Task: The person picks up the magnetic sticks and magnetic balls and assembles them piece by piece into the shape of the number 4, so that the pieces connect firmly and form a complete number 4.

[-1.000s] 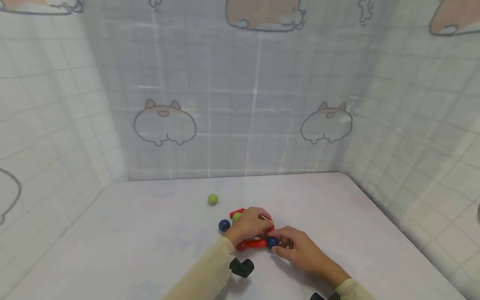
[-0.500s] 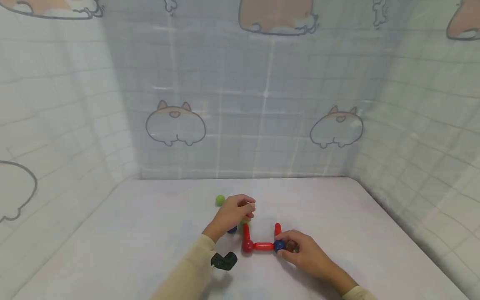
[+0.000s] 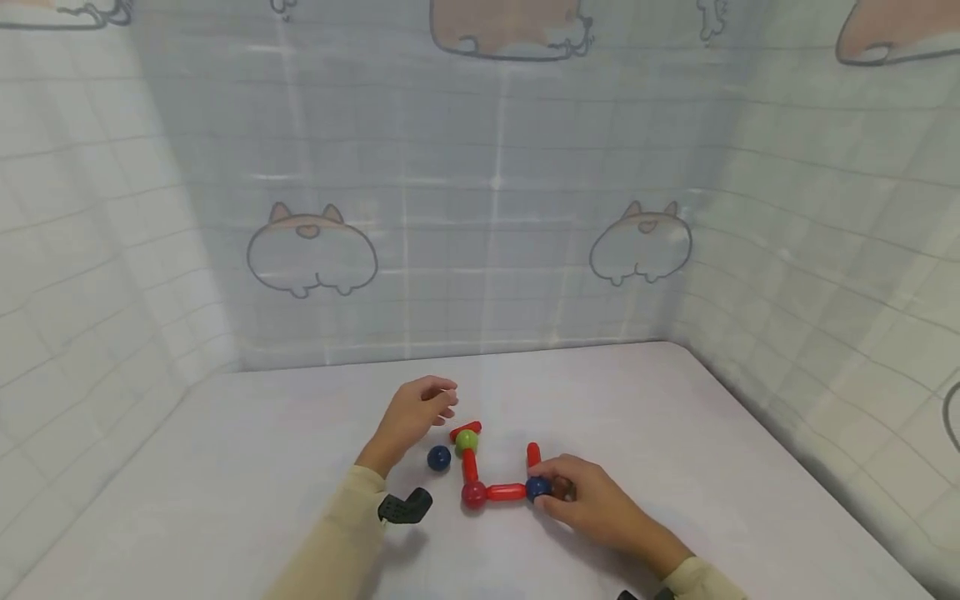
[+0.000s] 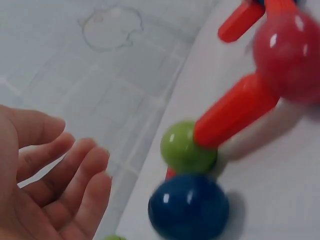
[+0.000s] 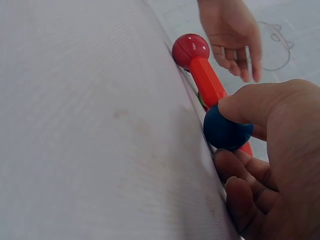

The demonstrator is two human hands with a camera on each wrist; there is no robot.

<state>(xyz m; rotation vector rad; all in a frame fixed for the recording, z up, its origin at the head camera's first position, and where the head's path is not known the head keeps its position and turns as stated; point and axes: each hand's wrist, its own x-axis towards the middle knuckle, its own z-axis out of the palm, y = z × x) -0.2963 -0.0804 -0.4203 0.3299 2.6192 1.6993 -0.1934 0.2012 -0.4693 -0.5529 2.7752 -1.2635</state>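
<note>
On the tabletop (image 3: 637,400), a dark blue ball (image 3: 537,488) is pinched between the right hand's (image 3: 592,500) thumb and fingers. From it, a crosswise red rod (image 3: 506,492) is lined up leftward with a red ball (image 3: 474,495), from which a second rod (image 3: 469,466) is pointed away from the body to a green ball (image 3: 467,442). The left hand (image 3: 412,412) is held empty, fingers loosely bent; the loose blue ball (image 3: 438,457) is placed bodyward and rightward of it, much nearer than to the right hand. The side rod's (image 3: 533,454) near end is covered by fingers. Whether the far rod (image 3: 474,427) is joined to the green ball cannot be told. Another green ball (image 4: 114,237) is cut off by the left wrist view's lower edge.
</note>
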